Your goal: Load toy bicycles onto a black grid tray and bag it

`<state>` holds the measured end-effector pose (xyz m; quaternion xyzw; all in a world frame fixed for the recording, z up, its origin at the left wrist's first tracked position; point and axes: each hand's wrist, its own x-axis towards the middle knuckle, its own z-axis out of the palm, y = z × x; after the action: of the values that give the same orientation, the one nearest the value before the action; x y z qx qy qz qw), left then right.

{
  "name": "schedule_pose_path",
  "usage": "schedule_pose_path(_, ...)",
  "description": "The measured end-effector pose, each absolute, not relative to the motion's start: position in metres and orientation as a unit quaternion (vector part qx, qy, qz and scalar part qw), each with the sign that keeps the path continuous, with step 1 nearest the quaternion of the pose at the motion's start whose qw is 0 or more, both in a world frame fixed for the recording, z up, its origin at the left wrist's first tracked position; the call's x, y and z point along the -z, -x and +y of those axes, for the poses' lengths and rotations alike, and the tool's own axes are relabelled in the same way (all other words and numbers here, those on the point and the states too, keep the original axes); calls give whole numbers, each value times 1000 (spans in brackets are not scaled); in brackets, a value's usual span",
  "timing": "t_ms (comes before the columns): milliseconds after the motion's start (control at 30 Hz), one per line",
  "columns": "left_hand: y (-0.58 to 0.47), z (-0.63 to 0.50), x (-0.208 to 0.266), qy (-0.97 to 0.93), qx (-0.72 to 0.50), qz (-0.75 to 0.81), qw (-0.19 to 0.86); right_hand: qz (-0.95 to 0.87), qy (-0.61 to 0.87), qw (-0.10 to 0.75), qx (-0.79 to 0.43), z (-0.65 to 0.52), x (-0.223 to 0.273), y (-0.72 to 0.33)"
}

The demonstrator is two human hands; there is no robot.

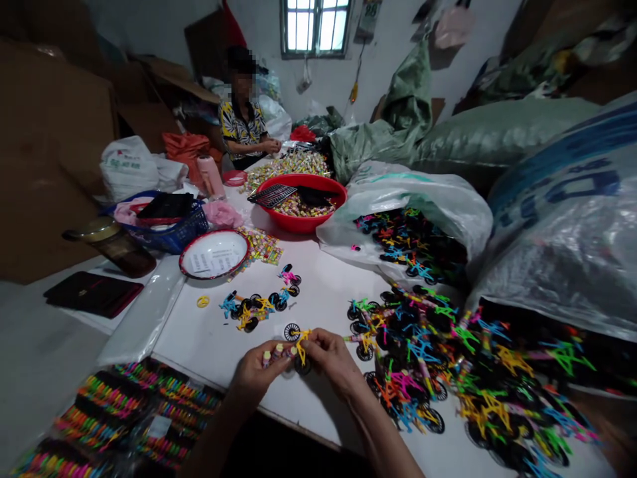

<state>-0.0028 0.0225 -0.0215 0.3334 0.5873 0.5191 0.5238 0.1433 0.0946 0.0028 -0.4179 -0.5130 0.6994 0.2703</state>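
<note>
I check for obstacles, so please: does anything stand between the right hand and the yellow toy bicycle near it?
Nothing visible does: the right hand grips the yellow toy bicycle directly. The left hand, holding small tubes, is on the bicycle's other side.

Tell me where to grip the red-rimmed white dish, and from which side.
Pinch the dish by its near rim, probably best from the wearer's side: its red edge faces bare tabletop there, while the blue basket stands behind-left and colourful packets lie along its right.
</note>
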Motion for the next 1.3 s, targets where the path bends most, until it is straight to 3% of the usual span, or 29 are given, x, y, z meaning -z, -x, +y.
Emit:
schedule_pose_path(300,-5,17,27,-397,-493,633,446,-460,416,279,-733,84,6,-151)
schedule_pose_path(433,-15,13,33,-425,-480,665,383,-506,448,288,-679,81,21,-144)
schedule_pose_path(567,-28,15,33,-404,-496,683,353,-612,502,308,-528,77,20,-138)
schedule_pose_path(700,-26,20,19,-400,-523,634,405,-695,506,259,-440,83,-33,-193)
schedule_pose_path(733,-22,21,17,-380,-533,622,429,-719,521,255,-384,89,-52,-215)
schedule_pose_path(833,-12,24,16,-268,-592,598,469,-709,670,221,-14,117,-104,-259)
schedule_pose_path(900,-11,25,18,-208,-619,567,502,-706,677,192,74,142,-115,-244)
schedule_pose_path(1033,-20,29,15,-142,-601,519,591,-811,519,223,-152,187,-69,-126)
schedule_pose_path(1167,-5,36,13,-107,-601,559,561,-805,495,251,-210,216,-19,-36)
schedule_pose_path(1300,22,53,11,-112,-646,568,498,-793,487,267,-249,224,-17,-43)
